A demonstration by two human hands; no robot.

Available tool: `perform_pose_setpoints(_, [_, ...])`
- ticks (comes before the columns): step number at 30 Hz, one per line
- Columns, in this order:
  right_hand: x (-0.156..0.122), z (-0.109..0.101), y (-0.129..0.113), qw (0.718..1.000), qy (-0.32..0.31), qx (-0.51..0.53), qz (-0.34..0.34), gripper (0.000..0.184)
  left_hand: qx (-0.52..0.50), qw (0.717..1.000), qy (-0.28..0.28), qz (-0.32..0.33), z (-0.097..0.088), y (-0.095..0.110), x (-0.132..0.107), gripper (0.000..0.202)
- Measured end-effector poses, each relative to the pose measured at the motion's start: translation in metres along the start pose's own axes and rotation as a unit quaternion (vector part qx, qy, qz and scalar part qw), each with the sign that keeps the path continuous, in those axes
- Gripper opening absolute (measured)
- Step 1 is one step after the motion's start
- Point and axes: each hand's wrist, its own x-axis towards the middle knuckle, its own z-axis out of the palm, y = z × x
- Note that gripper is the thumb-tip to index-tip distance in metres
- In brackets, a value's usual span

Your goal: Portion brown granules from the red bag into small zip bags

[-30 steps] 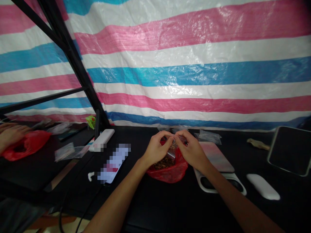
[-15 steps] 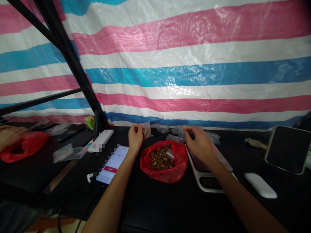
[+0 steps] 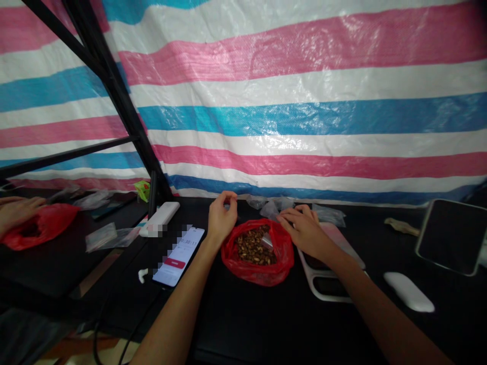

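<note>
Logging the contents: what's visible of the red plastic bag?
The red plastic bag lies open on the black table, its crumpled rim rolled back around a heap of small brown pieces, with a small clear plastic piece among them. The right hand sits at its right edge; contact is unclear.

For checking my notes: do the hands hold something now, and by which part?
The right hand holds nothing. The left hand is curled; whether it holds something small cannot be told.
</note>
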Motion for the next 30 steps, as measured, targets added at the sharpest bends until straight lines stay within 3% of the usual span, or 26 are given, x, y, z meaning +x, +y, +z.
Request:
perform_pose_setpoints(4, [0.005, -0.013, -0.019, 0.994, 0.085, 0.028, -0.058, 0.028, -0.086, 0.988, -0.117, -0.049, 0.004, 0.014, -0.004, 0.031])
perform_pose_setpoints(9, [-0.001, -0.015, -0.052, 0.988, -0.002, 0.064, -0.139, 0.026, -0.269, 0.929, -0.229, -0.108, 0.003, 0.026, -0.007, 0.05])
perform_pose_setpoints(15, [-0.008, -0.005, -0.064, 0.99, -0.01, 0.064, -0.127, 0.019, -0.351, 0.901, -0.187, -0.172, 0.003, 0.018, -0.003, 0.042])
perform_pose_setpoints(19, [-0.011, -0.004, -0.058, 0.994, -0.043, 0.002, -0.102, 0.026, -0.331, 0.913, -0.166, -0.171, 0.003, 0.016, -0.003, 0.048])
perform_pose_setpoints(24, [-0.012, -0.006, -0.045, 0.991, -0.099, -0.05, -0.076, 0.013, -0.291, 0.928, -0.155, -0.17, 0.0, 0.008, -0.004, 0.07])
perform_pose_setpoints(30, [-0.014, -0.009, -0.04, 0.987, -0.122, -0.056, -0.085, 0.031, -0.325, 0.925, -0.099, -0.173, -0.001, 0.001, 0.005, 0.07])
